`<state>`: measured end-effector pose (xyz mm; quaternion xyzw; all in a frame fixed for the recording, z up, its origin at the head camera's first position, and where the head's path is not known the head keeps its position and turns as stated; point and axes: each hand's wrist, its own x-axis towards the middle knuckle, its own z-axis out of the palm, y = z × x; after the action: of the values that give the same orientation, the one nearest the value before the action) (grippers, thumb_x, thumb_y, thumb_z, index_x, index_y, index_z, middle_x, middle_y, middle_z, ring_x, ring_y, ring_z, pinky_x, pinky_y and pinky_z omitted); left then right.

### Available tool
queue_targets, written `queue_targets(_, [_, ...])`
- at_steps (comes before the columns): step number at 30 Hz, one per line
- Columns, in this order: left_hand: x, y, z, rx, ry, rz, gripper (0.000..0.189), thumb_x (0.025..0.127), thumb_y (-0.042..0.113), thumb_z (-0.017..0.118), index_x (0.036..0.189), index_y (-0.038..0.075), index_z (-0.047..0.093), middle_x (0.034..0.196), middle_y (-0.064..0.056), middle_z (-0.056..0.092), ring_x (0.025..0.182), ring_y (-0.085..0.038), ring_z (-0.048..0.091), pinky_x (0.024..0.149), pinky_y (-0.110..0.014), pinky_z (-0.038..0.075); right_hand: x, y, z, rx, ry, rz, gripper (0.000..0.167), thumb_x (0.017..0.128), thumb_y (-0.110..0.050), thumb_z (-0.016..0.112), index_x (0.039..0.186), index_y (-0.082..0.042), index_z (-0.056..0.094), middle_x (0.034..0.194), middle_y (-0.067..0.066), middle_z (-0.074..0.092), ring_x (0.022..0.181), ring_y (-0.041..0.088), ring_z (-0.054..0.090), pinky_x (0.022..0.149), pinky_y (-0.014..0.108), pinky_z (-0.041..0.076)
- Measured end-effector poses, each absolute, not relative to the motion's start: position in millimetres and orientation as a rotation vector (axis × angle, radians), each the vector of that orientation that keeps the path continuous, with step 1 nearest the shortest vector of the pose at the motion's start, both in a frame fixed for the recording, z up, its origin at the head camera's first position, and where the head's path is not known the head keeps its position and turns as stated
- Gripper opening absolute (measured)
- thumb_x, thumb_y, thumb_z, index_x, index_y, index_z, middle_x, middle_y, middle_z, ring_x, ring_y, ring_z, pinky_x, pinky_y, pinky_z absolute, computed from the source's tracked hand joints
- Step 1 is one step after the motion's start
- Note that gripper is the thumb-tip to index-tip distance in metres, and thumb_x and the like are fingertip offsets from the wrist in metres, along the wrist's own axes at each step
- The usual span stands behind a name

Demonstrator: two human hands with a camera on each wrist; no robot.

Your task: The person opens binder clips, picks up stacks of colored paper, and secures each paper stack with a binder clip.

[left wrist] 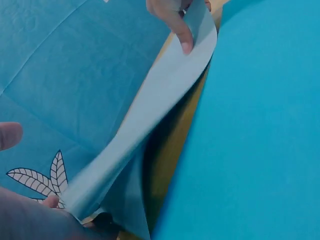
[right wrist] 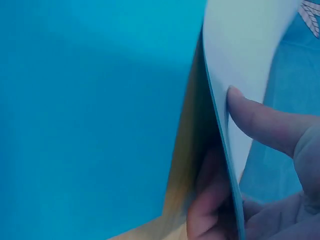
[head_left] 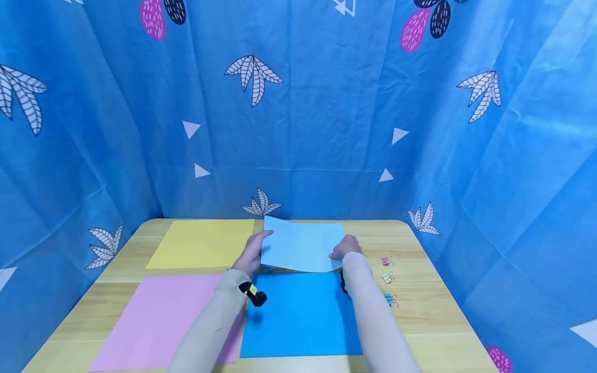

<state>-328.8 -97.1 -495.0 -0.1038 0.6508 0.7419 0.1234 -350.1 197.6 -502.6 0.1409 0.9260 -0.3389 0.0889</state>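
Light blue paper sheets (head_left: 300, 246) are raised in a bend over the back of the table, between both hands. At their left edge is my left hand (head_left: 252, 254), its thumb spread apart from the paper in the left wrist view and its fingers against the end of the sheets. My right hand (head_left: 347, 246) pinches the right edge, with the thumb (right wrist: 255, 117) on the pale upper face and the other fingers underneath. A lower light blue sheet (left wrist: 125, 197) hangs below the top one. Right in front lies a flat bright blue sheet (head_left: 298, 316).
A yellow sheet (head_left: 205, 243) lies at the back left and a pink sheet (head_left: 163, 316) at the front left. Along the right side are a pink binder clip (head_left: 385, 261), a pale yellow one (head_left: 387, 277) and a blue one (head_left: 389, 299). Patterned blue curtain (head_left: 298, 129) surrounds the wooden table (head_left: 434, 311).
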Motion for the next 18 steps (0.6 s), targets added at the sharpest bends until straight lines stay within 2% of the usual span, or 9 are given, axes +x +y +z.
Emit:
queue_targets(2, [-328,-100,-494,-0.288,1.933,2.128,0.073,0.104,0.035,0.058,0.161,0.003,0.025,0.173,-0.02,-0.001,0.16,-0.044,-0.001,0.132,-0.062,0.006,-351,201,-503,0.388,2.75,-1.02,0.055,0.087,-0.015,0.081,0.129,0.011,0.057,0.127,0.028,0.063,0.103,0.034,0.061,0.093,0.048,0.057])
queue_targets(5, [-326,-101,-495,-0.258,1.936,2.103,0.07,0.104,0.034,0.057,0.16,0.003,0.028,0.174,-0.019,-0.002,0.161,-0.044,-0.004,0.131,-0.064,0.004,-353,208,-504,0.354,2.707,-1.062,0.043,0.095,-0.011,0.065,0.131,0.01,0.054,0.126,0.027,0.062,0.102,0.033,0.057,0.089,0.044,0.054])
queue_targets(9, [-326,-103,-498,-0.243,1.935,2.107,0.067,0.105,0.032,0.057,0.159,0.003,0.03,0.174,-0.019,0.0,0.161,-0.044,-0.004,0.131,-0.064,0.004,-353,217,-500,0.283,2.61,-1.215,0.043,0.097,-0.005,0.048,0.137,0.012,0.046,0.13,0.027,0.056,0.108,0.036,0.053,0.096,0.046,0.051])
queue_targets(13, [-327,-105,-501,-0.245,1.95,2.102,0.069,0.105,0.033,0.057,0.16,0.003,0.029,0.174,-0.019,0.001,0.161,-0.043,-0.004,0.132,-0.062,0.005,-352,225,-494,0.177,2.44,-1.469,0.044,0.101,-0.001,0.048,0.143,0.01,0.044,0.136,0.029,0.054,0.118,0.038,0.057,0.103,0.05,0.053])
queue_targets(18, [-324,-110,-503,-0.284,2.022,2.028,0.08,0.103,0.035,0.058,0.164,0.003,0.017,0.174,-0.02,0.004,0.161,-0.043,-0.001,0.131,-0.064,0.006,-347,231,-487,0.123,2.268,-1.696,0.048,0.107,-0.006,0.049,0.153,0.004,0.039,0.141,0.029,0.053,0.12,0.036,0.061,0.097,0.045,0.06])
